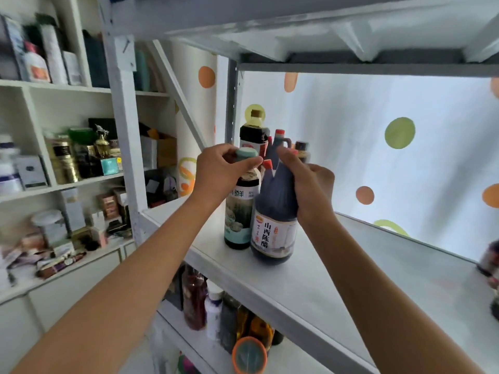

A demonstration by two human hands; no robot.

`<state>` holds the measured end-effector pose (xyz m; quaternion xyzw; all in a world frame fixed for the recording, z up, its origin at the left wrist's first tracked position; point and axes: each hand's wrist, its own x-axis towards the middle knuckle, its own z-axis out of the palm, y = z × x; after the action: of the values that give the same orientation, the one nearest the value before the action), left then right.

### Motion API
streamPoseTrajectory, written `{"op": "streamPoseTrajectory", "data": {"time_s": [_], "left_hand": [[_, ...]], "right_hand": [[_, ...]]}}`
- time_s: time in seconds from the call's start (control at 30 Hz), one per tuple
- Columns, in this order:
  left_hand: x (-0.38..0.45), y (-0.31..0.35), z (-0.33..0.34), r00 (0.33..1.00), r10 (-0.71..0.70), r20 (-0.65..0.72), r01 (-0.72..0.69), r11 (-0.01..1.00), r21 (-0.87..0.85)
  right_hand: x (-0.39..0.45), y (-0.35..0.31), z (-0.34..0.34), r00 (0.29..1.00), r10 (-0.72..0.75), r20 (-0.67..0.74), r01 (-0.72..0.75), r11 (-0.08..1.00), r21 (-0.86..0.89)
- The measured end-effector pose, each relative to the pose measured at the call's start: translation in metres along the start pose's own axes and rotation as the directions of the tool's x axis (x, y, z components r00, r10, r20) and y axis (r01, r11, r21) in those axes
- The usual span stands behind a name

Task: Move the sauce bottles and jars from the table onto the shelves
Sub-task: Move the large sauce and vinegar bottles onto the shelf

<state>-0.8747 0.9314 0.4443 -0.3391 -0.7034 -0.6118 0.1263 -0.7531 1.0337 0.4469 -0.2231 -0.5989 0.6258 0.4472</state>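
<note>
Two dark sauce bottles stand side by side near the front of a white metal shelf [337,287]. My left hand [220,168] grips the teal cap of the bottle with the teal label [239,211]. My right hand [310,184] is closed around the neck of the larger dark vinegar bottle [272,225], which has a white label with red characters. Both bottles rest upright on the shelf and touch each other. Behind them at the back left of the shelf stand several more dark bottles [255,136], some with red caps.
The shelf below holds several bottles [216,306] and an orange-rimmed lid [249,356]. Another dark jar [490,260] sits at the shelf's far right. A white cabinet [62,184] crowded with boxes and jars stands to the left. A dotted curtain [399,133] hangs behind the rack.
</note>
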Motion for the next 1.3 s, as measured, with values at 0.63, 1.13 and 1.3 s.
{"op": "streamPoseTrajectory", "data": {"time_s": [0.63,1.13,1.3], "left_hand": [[-0.085,-0.082,0.01,0.961,-0.217,0.172,0.214,0.976,0.037],[-0.026,-0.104,0.017,0.94,-0.276,0.201,0.214,0.935,0.282],[0.016,-0.119,0.031,0.925,-0.313,0.213,0.236,0.916,0.324]], "right_hand": [[-0.04,0.06,-0.05,0.959,0.065,0.277,0.097,0.842,-0.531],[0.011,0.099,-0.016,0.976,0.08,0.203,0.064,0.783,-0.618],[0.049,0.115,0.008,0.981,0.075,0.179,0.041,0.823,-0.566]]}}
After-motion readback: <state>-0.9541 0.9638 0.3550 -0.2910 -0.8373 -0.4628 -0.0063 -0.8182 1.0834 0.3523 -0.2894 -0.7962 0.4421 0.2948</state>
